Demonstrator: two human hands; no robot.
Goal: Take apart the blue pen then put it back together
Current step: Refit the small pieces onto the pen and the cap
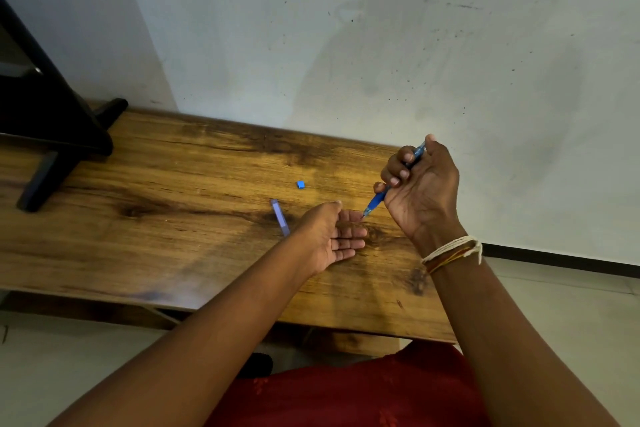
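My right hand (pixel 424 184) is closed around the blue pen body (pixel 377 201), held slanted with its tip pointing down and left. The tip touches the fingers of my left hand (pixel 334 236), which lies palm up and open on the wooden table (pixel 173 218) with nothing in it. A translucent bluish pen cap (pixel 280 217) lies on the table just left of my left hand. A small blue end plug (pixel 300 185) rests further back on the table. The pen's upper end sticks out above my right thumb.
A black stand with angled feet (pixel 52 135) occupies the table's left end. A pale wall rises right behind the table. The table's front edge runs close to my lap, covered in red cloth (pixel 346 392). Tiled floor lies to the right.
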